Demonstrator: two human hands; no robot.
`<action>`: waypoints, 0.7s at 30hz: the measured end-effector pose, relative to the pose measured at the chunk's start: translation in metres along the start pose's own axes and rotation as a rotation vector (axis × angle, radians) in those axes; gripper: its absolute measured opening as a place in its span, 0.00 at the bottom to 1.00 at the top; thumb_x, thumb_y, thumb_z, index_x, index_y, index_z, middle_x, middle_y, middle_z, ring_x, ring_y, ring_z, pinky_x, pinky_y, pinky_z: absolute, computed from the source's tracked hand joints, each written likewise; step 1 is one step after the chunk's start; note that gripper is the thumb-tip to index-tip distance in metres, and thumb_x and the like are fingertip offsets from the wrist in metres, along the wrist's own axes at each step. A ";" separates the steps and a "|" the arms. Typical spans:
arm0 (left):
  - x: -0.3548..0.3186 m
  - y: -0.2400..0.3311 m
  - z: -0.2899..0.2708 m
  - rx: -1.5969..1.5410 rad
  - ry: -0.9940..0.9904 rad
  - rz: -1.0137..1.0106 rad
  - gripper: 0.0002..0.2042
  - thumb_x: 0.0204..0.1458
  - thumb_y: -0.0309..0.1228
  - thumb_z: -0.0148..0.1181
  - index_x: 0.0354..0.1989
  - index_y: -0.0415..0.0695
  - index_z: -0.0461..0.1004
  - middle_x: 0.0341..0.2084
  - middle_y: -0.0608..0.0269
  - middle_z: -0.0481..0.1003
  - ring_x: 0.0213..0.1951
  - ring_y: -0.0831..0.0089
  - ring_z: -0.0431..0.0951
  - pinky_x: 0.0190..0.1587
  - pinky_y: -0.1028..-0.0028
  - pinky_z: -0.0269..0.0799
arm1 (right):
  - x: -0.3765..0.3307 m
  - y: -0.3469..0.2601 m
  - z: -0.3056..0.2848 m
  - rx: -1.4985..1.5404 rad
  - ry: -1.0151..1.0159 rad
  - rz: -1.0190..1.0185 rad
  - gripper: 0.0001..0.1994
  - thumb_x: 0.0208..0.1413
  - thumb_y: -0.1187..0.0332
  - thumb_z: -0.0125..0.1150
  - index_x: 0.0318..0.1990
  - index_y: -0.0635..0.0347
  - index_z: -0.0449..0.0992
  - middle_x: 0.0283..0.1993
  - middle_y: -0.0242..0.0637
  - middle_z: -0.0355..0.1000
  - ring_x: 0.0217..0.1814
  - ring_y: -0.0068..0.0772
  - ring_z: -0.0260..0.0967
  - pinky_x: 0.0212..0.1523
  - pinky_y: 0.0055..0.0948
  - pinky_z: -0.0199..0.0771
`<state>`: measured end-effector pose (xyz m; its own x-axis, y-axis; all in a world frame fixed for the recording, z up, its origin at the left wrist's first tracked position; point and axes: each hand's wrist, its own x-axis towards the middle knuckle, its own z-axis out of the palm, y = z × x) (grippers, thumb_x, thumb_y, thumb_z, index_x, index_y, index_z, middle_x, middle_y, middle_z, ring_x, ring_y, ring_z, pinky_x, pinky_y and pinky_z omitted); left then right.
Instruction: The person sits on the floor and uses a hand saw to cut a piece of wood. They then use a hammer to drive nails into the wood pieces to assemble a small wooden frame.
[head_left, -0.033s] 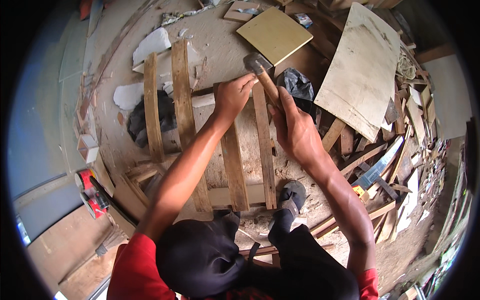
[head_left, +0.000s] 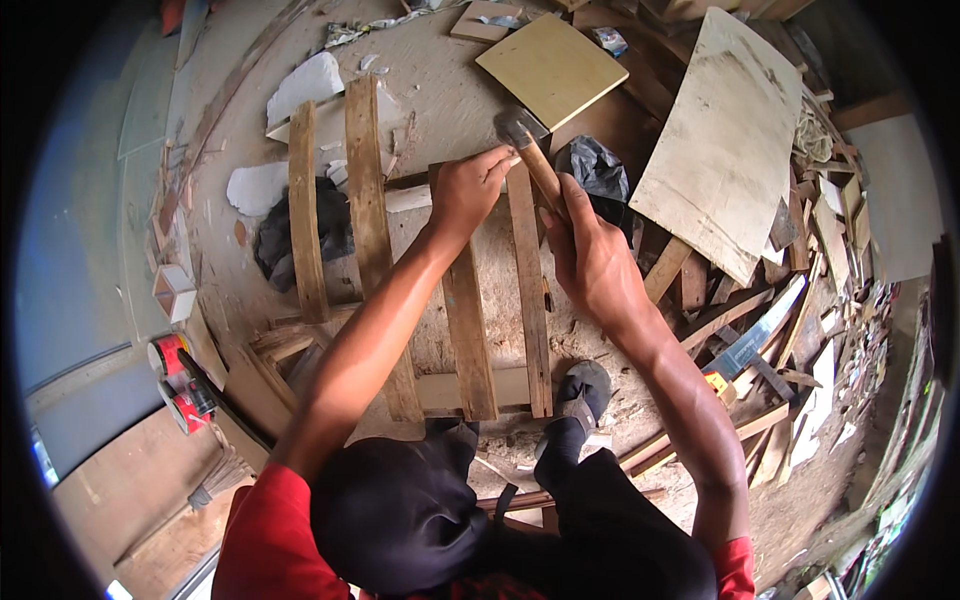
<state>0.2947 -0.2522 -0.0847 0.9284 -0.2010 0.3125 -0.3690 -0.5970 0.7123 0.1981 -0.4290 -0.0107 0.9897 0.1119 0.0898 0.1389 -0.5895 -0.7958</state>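
My right hand [head_left: 597, 250] is wrapped round the wooden handle of a hammer [head_left: 540, 168]. Its dark metal head sits just beyond the fingertips of my left hand [head_left: 468, 192]. Those fingers are pinched together at the far end of a narrow wooden slat [head_left: 530, 290]; whatever they hold is too small to make out. The slat belongs to a row of slats on a low wooden frame. Beside it runs a wider slat [head_left: 468, 330], partly under my left hand. Further left, another long slat [head_left: 370, 190] passes beneath my left forearm.
A yellowish square board [head_left: 552, 68] lies beyond the hammer, near a crumpled black plastic bag [head_left: 597, 165]. To the right, a large pale sheet [head_left: 720, 150] leans over scrap wood. A handsaw [head_left: 755, 340] rests on that pile. A red power tool [head_left: 180, 385] stands at left.
The hammer head has shifted very slightly to the right. Both hands stay in nearly the same place.
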 end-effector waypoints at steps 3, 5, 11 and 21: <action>0.000 -0.008 0.002 -0.020 0.068 0.063 0.07 0.55 0.29 0.63 0.38 0.39 0.81 0.25 0.48 0.78 0.29 0.58 0.82 0.29 0.68 0.73 | 0.005 0.002 -0.002 -0.057 -0.076 0.099 0.23 0.64 0.68 0.54 0.63 0.64 0.60 0.36 0.66 0.73 0.36 0.69 0.73 0.33 0.55 0.72; 0.000 -0.009 0.004 -0.024 0.080 0.075 0.09 0.57 0.33 0.62 0.40 0.41 0.81 0.30 0.48 0.79 0.31 0.54 0.82 0.31 0.67 0.77 | 0.004 -0.003 -0.002 -0.034 0.018 0.022 0.22 0.64 0.69 0.55 0.63 0.65 0.60 0.32 0.63 0.73 0.34 0.65 0.74 0.30 0.50 0.72; 0.003 -0.013 0.002 0.026 -0.045 -0.017 0.09 0.55 0.30 0.62 0.40 0.40 0.81 0.26 0.50 0.79 0.28 0.58 0.81 0.31 0.67 0.73 | 0.004 0.014 0.005 -0.071 -0.024 0.016 0.22 0.64 0.69 0.56 0.63 0.64 0.61 0.30 0.60 0.74 0.32 0.62 0.76 0.29 0.47 0.73; 0.006 -0.011 0.005 -0.041 0.072 0.051 0.08 0.55 0.30 0.62 0.40 0.42 0.80 0.23 0.48 0.75 0.24 0.56 0.79 0.27 0.67 0.71 | 0.002 0.022 0.010 -0.109 0.003 0.024 0.21 0.64 0.69 0.56 0.61 0.65 0.62 0.33 0.64 0.74 0.37 0.65 0.75 0.31 0.49 0.73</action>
<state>0.3047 -0.2508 -0.0933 0.9032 -0.1734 0.3926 -0.4190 -0.5545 0.7190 0.2023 -0.4333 -0.0342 0.9928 0.0941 0.0735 0.1179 -0.6757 -0.7277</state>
